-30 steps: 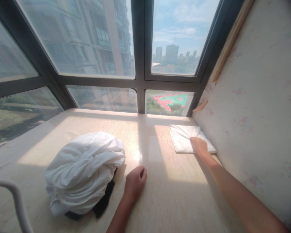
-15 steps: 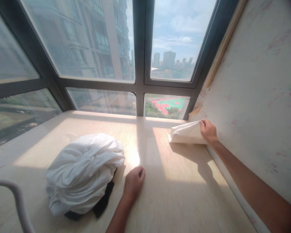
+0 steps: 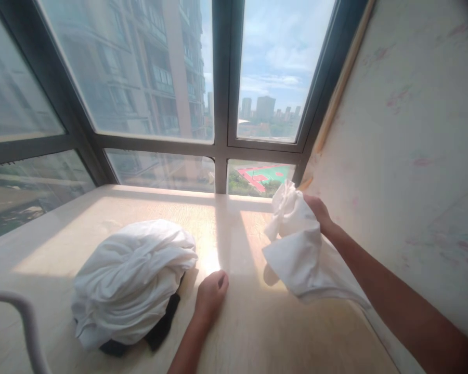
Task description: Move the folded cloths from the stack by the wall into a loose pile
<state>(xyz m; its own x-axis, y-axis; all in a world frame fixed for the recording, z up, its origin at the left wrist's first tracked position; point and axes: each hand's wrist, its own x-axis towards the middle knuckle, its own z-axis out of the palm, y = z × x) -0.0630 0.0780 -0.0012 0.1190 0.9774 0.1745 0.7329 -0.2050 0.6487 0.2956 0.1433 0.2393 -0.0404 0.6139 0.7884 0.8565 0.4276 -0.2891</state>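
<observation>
My right hand (image 3: 315,210) is closed on a white cloth (image 3: 300,259) at the right of the sill, close to the wall. The cloth is bunched near my fingers, and its lower part spreads out and hangs in loose folds. My fingertips are partly hidden behind it. My left hand (image 3: 212,295) rests on the sill as a loose fist, with nothing seen in it. Left of it lies a crumpled heap of white fabric (image 3: 132,280). A black piece (image 3: 164,324) sticks out from under the heap on the side nearest my left hand.
The pale, sunlit sill (image 3: 234,332) runs up to dark-framed windows (image 3: 220,150). A patterned wall (image 3: 405,171) bounds the right side, with a wooden strip (image 3: 341,93) along the window frame. A grey curved tube (image 3: 25,317) stands at the lower left.
The white cloth, earlier folded flat on the sill with one edge pinched, is now lifted and loosely unfolded in my right hand. My left hand stays about where it was.
</observation>
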